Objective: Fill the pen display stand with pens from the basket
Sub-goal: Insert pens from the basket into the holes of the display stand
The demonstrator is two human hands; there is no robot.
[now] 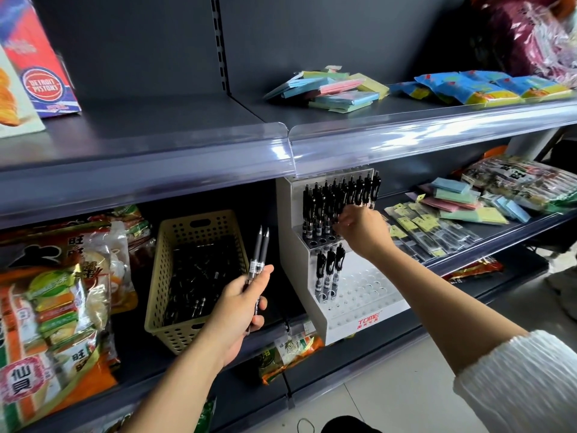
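A white stepped pen display stand (368, 320) sits on the middle shelf. Its upper tiers hold several black pens (340, 195); three pens (329, 270) stand in the lower tier beside open holes. My right hand (359, 228) reaches into the upper tier with fingertips pinching a pen among those there. My left hand (243, 303) grips a small bunch of black pens (260, 251), tips pointing up, between the stand and a beige perforated basket (162, 276). Several loose black pens (199, 276) lie inside the basket.
Snack bags (56, 292) fill the shelf left of the basket. Sticky-note pads (468, 204) and packaged refills (431, 229) lie right of the stand. The upper shelf (218, 142) overhangs the stand, carrying coloured pads (337, 89) and blue packets (487, 85).
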